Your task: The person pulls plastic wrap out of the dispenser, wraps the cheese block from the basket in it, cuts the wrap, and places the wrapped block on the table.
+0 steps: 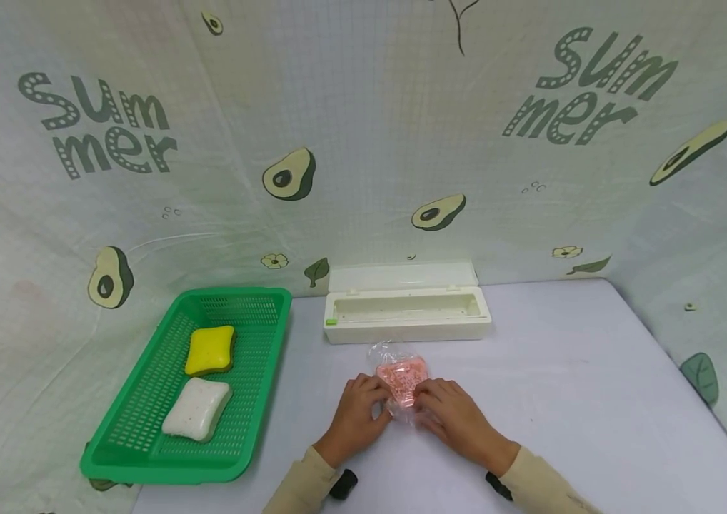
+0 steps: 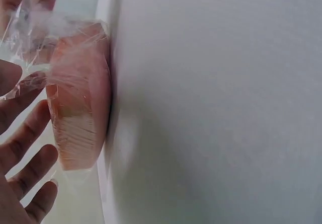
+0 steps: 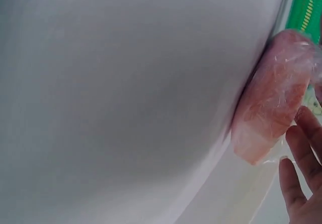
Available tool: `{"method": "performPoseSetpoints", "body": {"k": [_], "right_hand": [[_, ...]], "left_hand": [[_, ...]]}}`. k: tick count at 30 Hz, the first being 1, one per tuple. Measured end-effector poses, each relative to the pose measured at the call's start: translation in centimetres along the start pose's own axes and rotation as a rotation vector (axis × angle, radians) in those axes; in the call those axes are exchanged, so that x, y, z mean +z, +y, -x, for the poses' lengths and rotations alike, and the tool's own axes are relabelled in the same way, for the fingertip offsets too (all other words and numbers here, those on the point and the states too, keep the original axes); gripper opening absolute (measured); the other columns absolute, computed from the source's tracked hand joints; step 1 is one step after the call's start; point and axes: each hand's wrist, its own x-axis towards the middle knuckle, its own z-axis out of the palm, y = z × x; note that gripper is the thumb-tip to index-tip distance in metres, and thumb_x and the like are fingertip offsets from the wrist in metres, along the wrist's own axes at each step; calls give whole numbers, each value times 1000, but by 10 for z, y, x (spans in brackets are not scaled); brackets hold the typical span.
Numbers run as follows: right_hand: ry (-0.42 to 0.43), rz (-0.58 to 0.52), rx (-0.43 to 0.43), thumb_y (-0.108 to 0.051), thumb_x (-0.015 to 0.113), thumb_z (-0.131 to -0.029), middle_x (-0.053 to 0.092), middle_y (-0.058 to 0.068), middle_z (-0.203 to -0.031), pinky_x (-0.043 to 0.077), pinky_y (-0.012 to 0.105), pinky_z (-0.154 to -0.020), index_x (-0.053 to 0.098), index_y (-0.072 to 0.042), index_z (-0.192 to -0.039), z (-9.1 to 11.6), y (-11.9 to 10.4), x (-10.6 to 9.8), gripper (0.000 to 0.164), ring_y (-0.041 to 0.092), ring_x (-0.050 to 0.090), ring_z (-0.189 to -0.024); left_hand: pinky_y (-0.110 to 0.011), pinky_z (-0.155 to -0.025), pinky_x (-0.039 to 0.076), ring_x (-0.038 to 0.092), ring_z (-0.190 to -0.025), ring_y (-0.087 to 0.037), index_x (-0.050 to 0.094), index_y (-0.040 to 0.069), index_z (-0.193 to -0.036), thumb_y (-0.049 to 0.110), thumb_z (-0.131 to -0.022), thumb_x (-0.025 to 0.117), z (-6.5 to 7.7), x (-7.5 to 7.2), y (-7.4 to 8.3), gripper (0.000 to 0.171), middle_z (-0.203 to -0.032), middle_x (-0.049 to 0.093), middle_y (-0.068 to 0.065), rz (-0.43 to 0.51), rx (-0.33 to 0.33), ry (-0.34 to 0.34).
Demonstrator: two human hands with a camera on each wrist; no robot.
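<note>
A pink sponge [image 1: 404, 377] lies on the table in front of me, covered in clear plastic wrap [image 1: 387, 352] that bunches past its far edge. My left hand [image 1: 357, 408] is at the sponge's left near side, pinching the wrap between thumb and forefinger, its other fingers spread beside the sponge [image 2: 78, 103] in the left wrist view. From the right side, my right hand [image 1: 456, 420] pinches the wrap at the near edge. Its thumb is out of sight in the right wrist view, where several fingertips [image 3: 297, 143] show close to the wrapped sponge [image 3: 274, 95].
Behind the sponge stands a long white box [image 1: 408, 332] with its lid [image 1: 402, 275] raised against the printed cloth backdrop. To the left is a green plastic basket [image 1: 267, 400] holding a yellow sponge [image 1: 210, 350] and a white sponge [image 1: 196, 408]. A white cloth covers the table [image 1: 569, 385].
</note>
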Motion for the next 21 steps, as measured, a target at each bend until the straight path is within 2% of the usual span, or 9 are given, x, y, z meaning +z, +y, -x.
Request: {"method": "performPoseSetpoints", "body": {"k": [4,9,12,14,17,19,21], "right_hand": [[55,-50,65,-9,85,-84,70,-5,-106,53,35,-83,69,-13,-102,-3,-2,2,25,12,65,-95],[70,-152,136,-1,80,-90,69,-9,-99,52,34,-79,69,-13,-104,-7,-2,0,22,7,63,-89],[47,-194,169,-4,72,-95,70,-9,-103,53,36,-82,70,-15,-107,-7,-3,-2,16,7,63,-92],[27,-196,182,-15,75,-94,70,-8,-107,53,38,-84,71,-15,-110,-6,-3,-2,17,8,63,-96],[-3,-167,181,-29,85,-88,69,-7,-111,53,37,-83,71,-16,-110,-6,-2,0,29,9,61,-97],[1,-136,176,-29,90,-82,67,-8,-110,52,35,-81,71,-16,-107,-6,-2,4,34,8,59,-95],[30,-115,174,-20,91,-81,66,-9,-105,51,33,-78,69,-16,-102,-6,-2,6,30,7,56,-91]], "left_hand": [[-38,-89,46,57,-99,-11,80,16,-94,13,-88,80,1,1,-1,6,-102,68,10,14,0,-4],[-39,-89,45,57,-99,-12,78,15,-89,14,-89,81,0,3,0,3,-100,69,9,37,-24,18],[-38,-88,44,55,-96,-11,80,13,-89,13,-92,80,-2,6,2,3,-98,71,8,58,-79,44],[-37,-87,43,53,-94,-11,81,12,-91,11,-92,79,-4,6,4,3,-97,72,8,74,-119,64],[-36,-83,41,51,-90,-11,82,11,-94,9,-91,78,-5,6,7,6,-97,74,6,95,-148,92],[-36,-82,41,51,-89,-11,81,11,-91,8,-90,78,-6,5,9,5,-95,74,5,110,-159,108],[-36,-81,40,51,-88,-11,79,12,-85,7,-89,78,-6,5,10,6,-92,74,4,128,-163,119]]}}
